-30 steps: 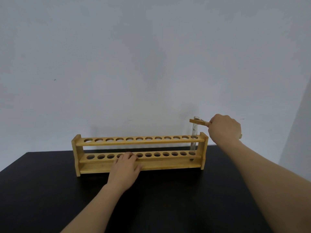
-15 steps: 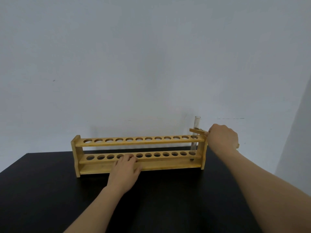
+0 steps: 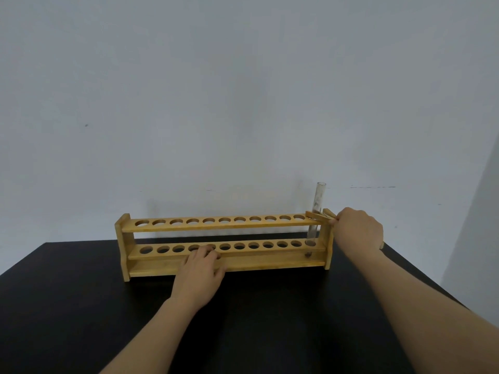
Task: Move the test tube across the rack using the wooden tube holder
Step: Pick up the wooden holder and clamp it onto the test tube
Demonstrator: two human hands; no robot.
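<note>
A long wooden rack [image 3: 216,225] with two rows of holes stands across the black table. A clear glass test tube [image 3: 318,201] stands upright in the rightmost hole, its bottom on the base board. The wooden tube holder [image 3: 320,215] clamps the tube just above the top shelf. My right hand [image 3: 357,230] grips the holder's handle at the rack's right end. My left hand [image 3: 201,268] rests flat on the lower shelf near the middle, fingers spread over the holes.
The black table [image 3: 81,306] runs back to a plain grey wall behind the rack. Its right edge falls off diagonally beyond my right forearm. All other rack holes hold nothing.
My right hand has lowered the holder down the tube, from near the tube's rim to just above the top shelf. The tube sits deeper in the rack. My left hand has stayed put.
</note>
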